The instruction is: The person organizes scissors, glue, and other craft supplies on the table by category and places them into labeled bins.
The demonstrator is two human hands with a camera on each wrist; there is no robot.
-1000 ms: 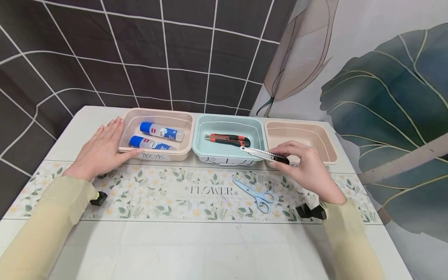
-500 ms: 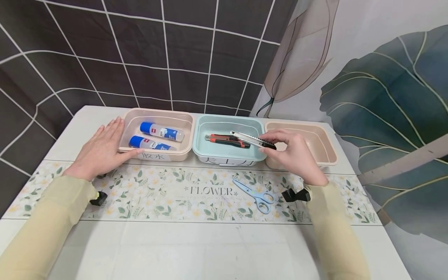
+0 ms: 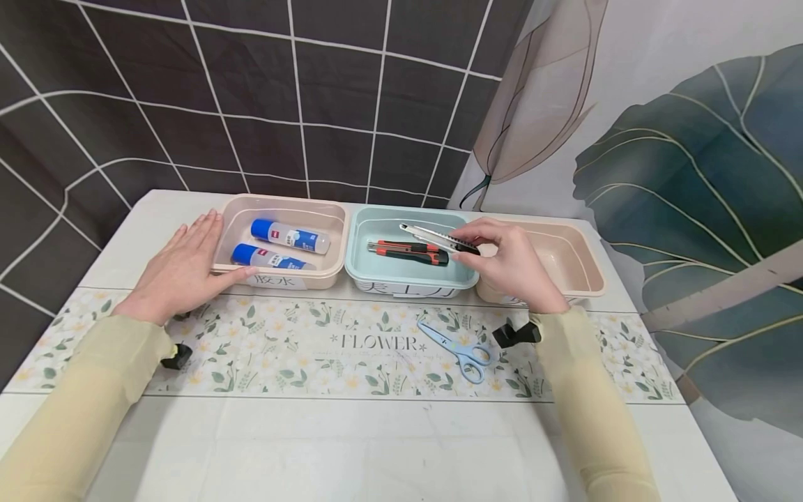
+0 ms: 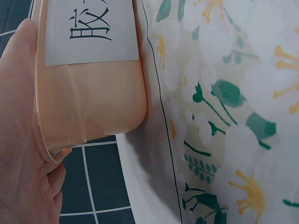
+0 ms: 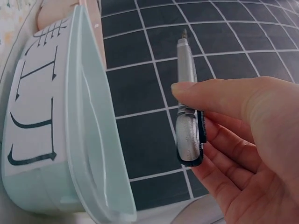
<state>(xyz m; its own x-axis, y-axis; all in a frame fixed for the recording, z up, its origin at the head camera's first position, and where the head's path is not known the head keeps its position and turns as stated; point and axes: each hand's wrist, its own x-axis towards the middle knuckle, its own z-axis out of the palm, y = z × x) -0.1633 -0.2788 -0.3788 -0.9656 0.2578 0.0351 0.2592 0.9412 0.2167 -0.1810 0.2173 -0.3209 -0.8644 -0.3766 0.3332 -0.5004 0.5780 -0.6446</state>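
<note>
My right hand [image 3: 511, 261] pinches a silver and black utility knife [image 3: 439, 238] between thumb and fingers, over the right part of the light blue bin [image 3: 410, 280]. In the right wrist view the knife [image 5: 188, 112] shows its silver face, with the thumb across it. Below it in the blue bin lies a red and black utility knife [image 3: 408, 253]. My left hand [image 3: 178, 268] rests with straight fingers along the left rim of the pink bin [image 3: 326, 277], where a glue bottle [image 3: 291, 236] and another blue-capped glue bottle [image 3: 270, 256] lie.
A second pink bin [image 3: 574, 261] stands at the right end of the row. Light blue scissors [image 3: 461, 351] lie on the flowered strip [image 3: 282, 348] in front of the bins. Behind the table hangs a dark gridded cloth [image 3: 251, 84].
My right hand has carried the silver and black knife leftward, from the right pink bin's edge to over the blue bin. The left hand has stayed in place.
</note>
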